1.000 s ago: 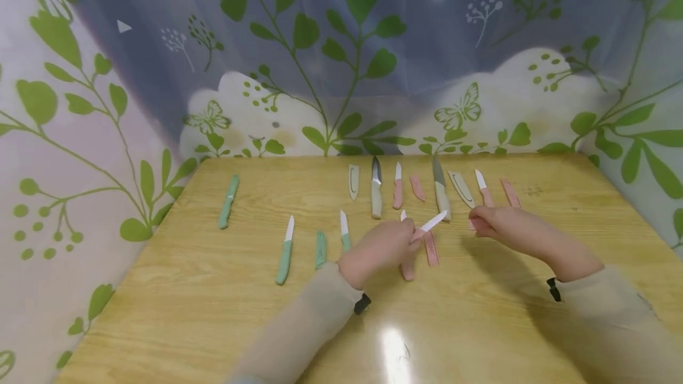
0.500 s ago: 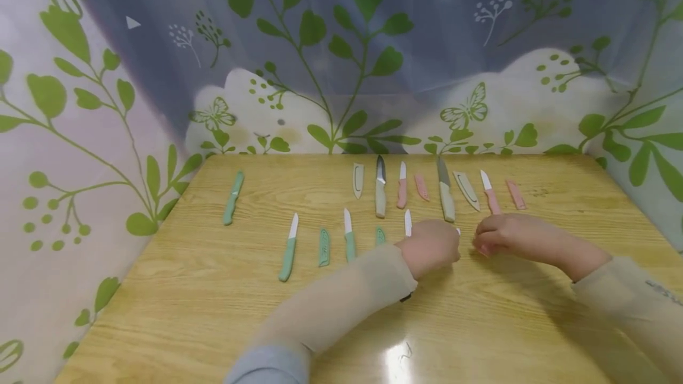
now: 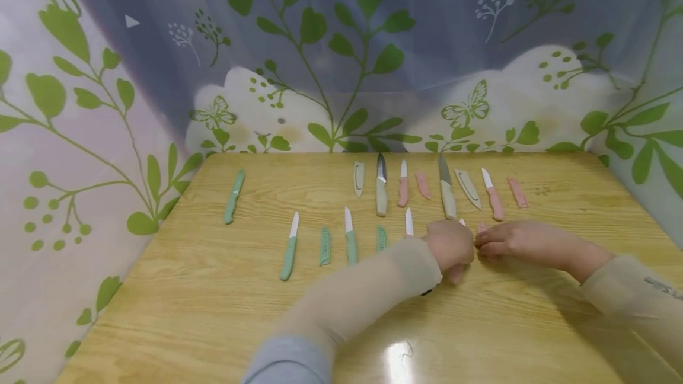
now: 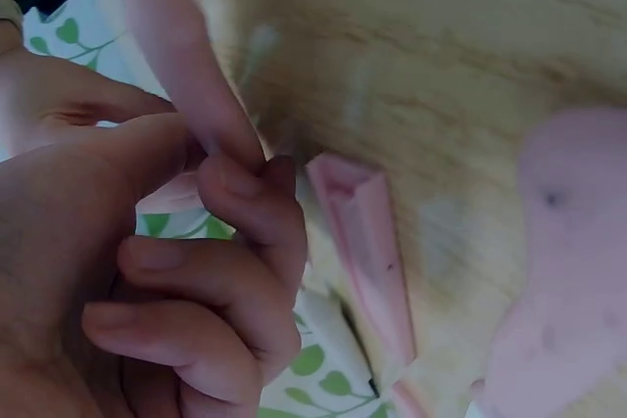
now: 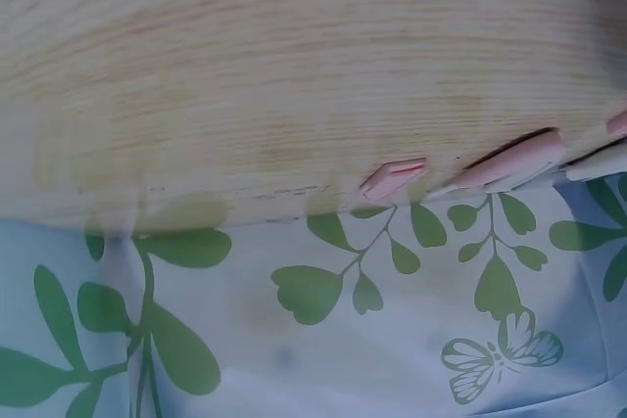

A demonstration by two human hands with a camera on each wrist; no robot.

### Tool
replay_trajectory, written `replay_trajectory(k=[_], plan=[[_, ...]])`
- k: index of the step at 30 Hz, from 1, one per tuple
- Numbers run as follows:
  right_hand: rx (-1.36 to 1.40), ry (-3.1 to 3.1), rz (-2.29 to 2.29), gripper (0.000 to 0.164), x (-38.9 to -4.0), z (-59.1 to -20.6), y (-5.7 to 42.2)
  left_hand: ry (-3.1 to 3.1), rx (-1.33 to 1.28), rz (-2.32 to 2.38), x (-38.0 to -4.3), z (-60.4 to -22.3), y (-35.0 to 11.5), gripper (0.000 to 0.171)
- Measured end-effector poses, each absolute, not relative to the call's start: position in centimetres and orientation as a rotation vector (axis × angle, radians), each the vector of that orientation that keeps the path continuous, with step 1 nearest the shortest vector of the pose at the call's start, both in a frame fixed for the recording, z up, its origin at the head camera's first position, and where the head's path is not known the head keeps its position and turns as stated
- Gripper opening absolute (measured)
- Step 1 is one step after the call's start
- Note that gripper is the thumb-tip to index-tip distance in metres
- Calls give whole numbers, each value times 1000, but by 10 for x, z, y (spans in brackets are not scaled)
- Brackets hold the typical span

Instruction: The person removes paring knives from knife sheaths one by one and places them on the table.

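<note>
Pink knife point(image 3: 463, 223) is lying mostly hidden under the left hand point(image 3: 450, 246), whose fingers are curling round it on the wooden table point(image 3: 213, 307); the right hand point(image 3: 512, 240) is resting just beside, fingers fairly straight, beside a pink sheath point(image 3: 481, 227); whether it grips anything I cannot tell.

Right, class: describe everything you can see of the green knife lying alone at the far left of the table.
The green knife looks entirely mint green, apparently plastic, so its blade seems covered by a matching sheath, though a seam is too small to tell. It lies flat on the wooden table, slightly slanted, upper end tilted right, apart from the other knives. Nothing touches it; both hands are far to its right.
</note>
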State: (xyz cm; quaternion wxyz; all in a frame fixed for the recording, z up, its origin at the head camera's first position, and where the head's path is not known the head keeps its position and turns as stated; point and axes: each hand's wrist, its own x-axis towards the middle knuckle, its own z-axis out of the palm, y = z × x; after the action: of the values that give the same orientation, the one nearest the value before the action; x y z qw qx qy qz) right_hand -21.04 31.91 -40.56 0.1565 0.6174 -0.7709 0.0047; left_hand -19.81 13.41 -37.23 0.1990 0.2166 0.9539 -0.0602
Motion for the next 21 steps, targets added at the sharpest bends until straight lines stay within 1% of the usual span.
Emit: replay_trajectory(k=[2,3,6,8,9,16,19,21], plan=[[1753,-2204,-19,14,-209,-406,320,2668,594,-149,-198,-373,136,20],[1748,-2196,-37,14,-209,-407,321,2675,591,-144,-199,-374,137,20],[1740,-2178,-69,45,-209,-408,324,2708,582,-104,-201,-377,139,21],[1734,-2169,-74,56,-209,-409,326,2722,574,-82,-203,-380,140,21],[1732,-2164,-73,58,-209,-408,327,2725,564,-69,-204,-380,141,21],[1722,-2161,-79,52,-209,-409,330,2710,492,-89,-206,-382,147,24],[1715,-2168,-73,52,-209,-410,330,2732,553,-88,-205,-380,143,24],[1714,-2174,-63,54,-208,-411,331,2746,601,-96,-206,-376,138,28]])
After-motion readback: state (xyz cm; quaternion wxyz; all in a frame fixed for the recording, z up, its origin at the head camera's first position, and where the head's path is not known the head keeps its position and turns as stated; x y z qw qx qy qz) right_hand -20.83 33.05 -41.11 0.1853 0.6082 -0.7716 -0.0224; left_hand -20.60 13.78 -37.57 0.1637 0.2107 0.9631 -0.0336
